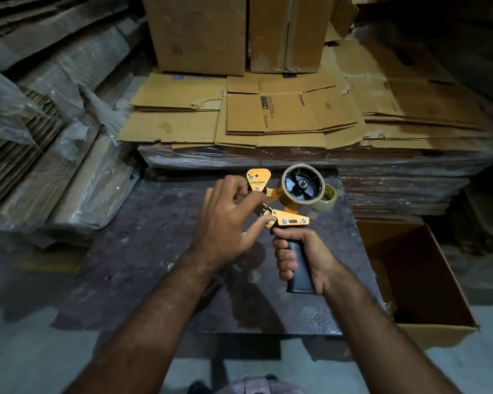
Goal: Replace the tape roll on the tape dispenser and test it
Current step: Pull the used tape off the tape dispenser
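An orange tape dispenser (289,220) is held above a dark table (143,268). My right hand (299,255) grips its black handle. A cardboard core (285,191), nearly bare of tape, sits around the black hub at the dispenser's top. My left hand (227,220) is at the front of the dispenser, thumb and fingers pinching near the roller under the orange plate, with one finger touching the toothed blade. I cannot tell whether it holds a tape end. A roll of clear tape (326,199) lies on the table behind the dispenser.
An open cardboard box (427,282) stands at the table's right. Flattened cartons (268,118) are stacked on wrapped bundles behind the table, with upright boxes (199,32) further back. Plastic-wrapped cardboard bundles (54,137) lean at the left.
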The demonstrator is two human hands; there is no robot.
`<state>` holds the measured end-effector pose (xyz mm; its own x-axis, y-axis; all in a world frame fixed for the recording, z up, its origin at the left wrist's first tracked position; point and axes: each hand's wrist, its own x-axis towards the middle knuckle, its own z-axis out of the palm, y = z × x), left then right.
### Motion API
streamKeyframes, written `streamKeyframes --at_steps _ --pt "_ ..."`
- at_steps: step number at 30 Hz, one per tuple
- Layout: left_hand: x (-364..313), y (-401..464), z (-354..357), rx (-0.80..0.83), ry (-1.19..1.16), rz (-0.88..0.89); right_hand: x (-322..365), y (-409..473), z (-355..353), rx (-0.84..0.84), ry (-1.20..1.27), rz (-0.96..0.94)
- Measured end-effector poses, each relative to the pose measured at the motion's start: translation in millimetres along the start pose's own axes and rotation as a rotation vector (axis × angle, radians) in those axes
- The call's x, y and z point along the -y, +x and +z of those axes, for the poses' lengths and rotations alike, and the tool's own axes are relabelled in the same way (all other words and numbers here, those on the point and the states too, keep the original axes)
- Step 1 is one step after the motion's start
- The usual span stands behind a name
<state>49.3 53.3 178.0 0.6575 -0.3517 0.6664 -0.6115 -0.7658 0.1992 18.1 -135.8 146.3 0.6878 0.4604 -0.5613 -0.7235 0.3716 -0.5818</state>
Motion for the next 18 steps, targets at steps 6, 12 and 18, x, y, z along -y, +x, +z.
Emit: streamKeyframes --at_steps 6,12,18 --pt "9.6 4.1 13.4 0.059 -0.013 -0.054 5.8 2.2 -1.0 -0.049 -0.019 0.016" --pt "8.9 10.3 18.0 0.079 -0.046 -0.114 7.6 2.0 -3.7 -0.027 -0.032 0.028" --pt "2.9 1.7 25.1 0.041 -0.055 -0.161 8.4 3.9 -5.9 -0.048 -0.020 0.020"
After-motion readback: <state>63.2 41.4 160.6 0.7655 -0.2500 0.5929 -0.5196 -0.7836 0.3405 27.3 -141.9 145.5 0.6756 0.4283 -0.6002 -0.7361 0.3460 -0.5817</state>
